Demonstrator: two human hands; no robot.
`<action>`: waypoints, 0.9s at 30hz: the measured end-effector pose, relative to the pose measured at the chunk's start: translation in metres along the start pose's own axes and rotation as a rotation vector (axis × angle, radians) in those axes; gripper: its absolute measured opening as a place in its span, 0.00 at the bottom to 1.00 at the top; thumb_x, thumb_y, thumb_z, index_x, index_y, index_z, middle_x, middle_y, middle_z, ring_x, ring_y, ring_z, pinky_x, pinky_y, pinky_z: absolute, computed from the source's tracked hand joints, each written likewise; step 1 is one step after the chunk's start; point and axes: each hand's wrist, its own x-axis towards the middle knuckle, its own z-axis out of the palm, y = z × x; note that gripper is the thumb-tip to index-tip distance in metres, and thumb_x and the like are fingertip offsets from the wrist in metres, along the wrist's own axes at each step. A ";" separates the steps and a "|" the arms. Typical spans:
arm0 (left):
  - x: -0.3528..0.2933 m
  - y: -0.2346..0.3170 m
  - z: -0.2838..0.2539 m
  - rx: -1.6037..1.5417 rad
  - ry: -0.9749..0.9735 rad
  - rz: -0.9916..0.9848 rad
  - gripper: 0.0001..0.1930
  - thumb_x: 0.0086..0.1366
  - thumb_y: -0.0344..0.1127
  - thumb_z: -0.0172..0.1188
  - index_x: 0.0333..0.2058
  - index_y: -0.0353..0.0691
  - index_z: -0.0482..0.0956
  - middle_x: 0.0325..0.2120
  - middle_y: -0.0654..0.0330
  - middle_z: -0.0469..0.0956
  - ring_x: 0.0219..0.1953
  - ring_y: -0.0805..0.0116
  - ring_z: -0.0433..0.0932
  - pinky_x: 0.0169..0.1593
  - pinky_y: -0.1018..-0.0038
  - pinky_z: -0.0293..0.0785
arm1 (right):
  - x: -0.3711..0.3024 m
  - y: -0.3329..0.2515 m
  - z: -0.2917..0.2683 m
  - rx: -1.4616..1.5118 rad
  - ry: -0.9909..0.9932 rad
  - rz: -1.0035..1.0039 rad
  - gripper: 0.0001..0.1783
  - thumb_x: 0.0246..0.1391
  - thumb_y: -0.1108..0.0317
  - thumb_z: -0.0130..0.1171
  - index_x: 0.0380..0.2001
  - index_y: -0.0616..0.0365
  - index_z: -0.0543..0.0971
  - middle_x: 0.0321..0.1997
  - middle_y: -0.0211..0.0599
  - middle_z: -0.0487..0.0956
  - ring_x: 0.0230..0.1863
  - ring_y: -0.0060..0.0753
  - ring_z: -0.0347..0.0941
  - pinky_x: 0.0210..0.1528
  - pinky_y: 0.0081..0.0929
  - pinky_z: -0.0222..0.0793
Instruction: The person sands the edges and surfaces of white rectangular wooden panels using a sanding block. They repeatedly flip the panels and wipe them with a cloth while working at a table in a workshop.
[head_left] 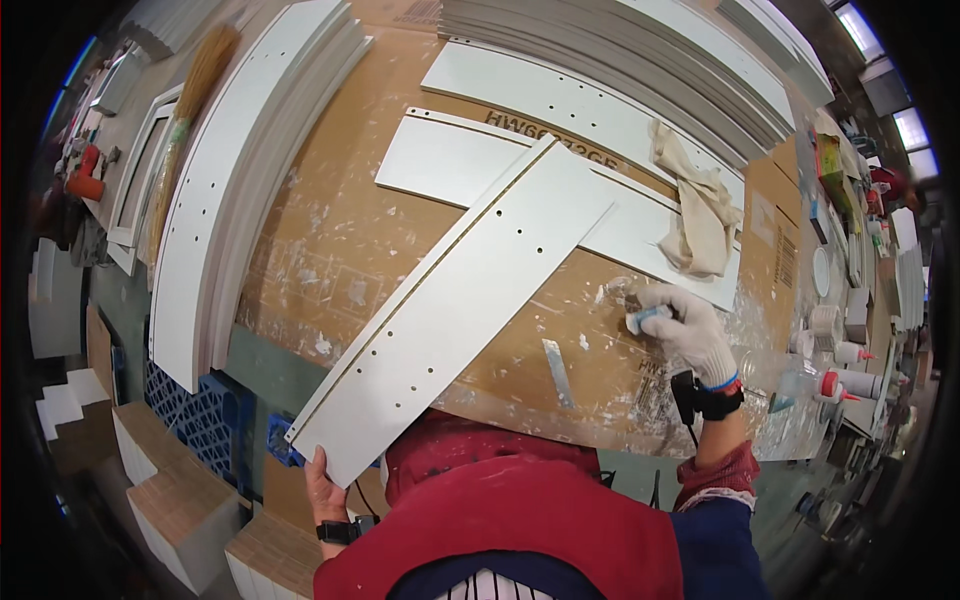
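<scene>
My left hand (323, 490), bare, is closed on the near left end of a long white panel (450, 310), its thumb along the edge. The panel lies slantwise, with a groove along one long side and several drilled holes. Its far end rests over another white panel (440, 160). My right hand (690, 328), in a white glove, is closed on a small pale-blue object (648, 318), whose kind I cannot make out. Beside those fingers is a greyish smear or lump (617, 293) on the cardboard. A flat metal strip (558, 374) lies between the slanted panel and my right hand.
Paint-spotted cardboard (330, 270) covers the table. A beige cloth (695, 215) lies on the right-hand panels. White boards are stacked at the left (230, 170) and at the back (600, 60). Bottles with red caps (835, 385) stand at the right; cartons (185, 510) sit lower left.
</scene>
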 end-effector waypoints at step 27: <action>-0.001 -0.019 0.018 -0.100 -0.131 -0.041 0.19 0.64 0.34 0.53 0.51 0.30 0.67 0.46 0.51 0.74 0.48 0.58 0.74 0.52 0.62 0.72 | -0.056 0.019 0.167 -1.011 0.407 -0.331 0.13 0.42 0.64 0.62 0.32 0.54 0.74 0.30 0.36 0.72 0.34 0.41 0.68 0.35 0.37 0.65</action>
